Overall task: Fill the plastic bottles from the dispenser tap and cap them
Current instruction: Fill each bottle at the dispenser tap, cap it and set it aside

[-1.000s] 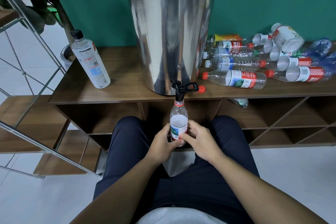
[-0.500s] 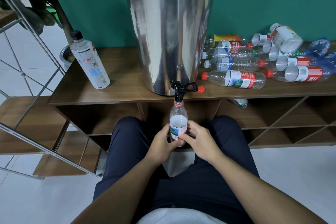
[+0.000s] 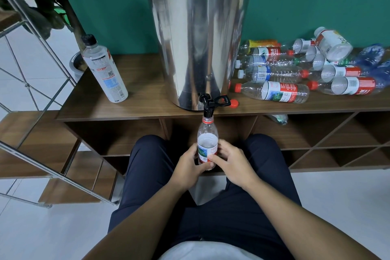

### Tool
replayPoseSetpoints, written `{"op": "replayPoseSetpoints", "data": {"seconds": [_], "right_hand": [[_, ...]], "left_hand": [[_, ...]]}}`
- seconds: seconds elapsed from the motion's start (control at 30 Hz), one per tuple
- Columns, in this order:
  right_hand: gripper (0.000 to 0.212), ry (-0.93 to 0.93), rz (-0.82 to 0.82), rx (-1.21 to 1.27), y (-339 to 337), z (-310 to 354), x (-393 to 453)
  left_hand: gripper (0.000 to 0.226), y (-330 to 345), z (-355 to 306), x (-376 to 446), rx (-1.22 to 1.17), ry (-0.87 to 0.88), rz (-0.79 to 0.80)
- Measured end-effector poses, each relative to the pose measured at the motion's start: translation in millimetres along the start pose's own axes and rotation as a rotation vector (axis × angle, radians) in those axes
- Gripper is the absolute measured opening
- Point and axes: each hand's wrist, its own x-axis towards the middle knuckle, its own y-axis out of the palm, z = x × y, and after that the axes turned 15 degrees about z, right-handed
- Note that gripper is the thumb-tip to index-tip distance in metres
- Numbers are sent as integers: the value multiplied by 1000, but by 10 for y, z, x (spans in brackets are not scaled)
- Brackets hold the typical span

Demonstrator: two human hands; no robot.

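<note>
A clear plastic bottle (image 3: 207, 143) with a red neck ring stands upright, its open mouth right under the black tap (image 3: 209, 104) of the steel dispenser (image 3: 198, 38). My left hand (image 3: 187, 165) and my right hand (image 3: 231, 162) both grip the bottle's lower body, one on each side. Water shows inside, level with the top of the label. The tap's lever points right. Beside the tap, a loose red cap (image 3: 233, 103) lies on the wooden shelf top (image 3: 143, 99).
Several empty capped bottles (image 3: 280, 91) lie piled on the shelf top, right of the dispenser. A tall capped bottle (image 3: 104, 69) stands at its left end. A metal stair rail (image 3: 42, 48) runs along the left. My legs are under the bottle.
</note>
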Motion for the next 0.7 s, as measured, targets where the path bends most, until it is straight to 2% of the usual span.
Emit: {"op": "replayPoseSetpoints", "data": {"seconds": [0.7], "right_hand": [[46, -17, 4, -4, -2, 2, -8]], "left_hand": [[59, -10, 20, 3, 18, -6, 3]]}}
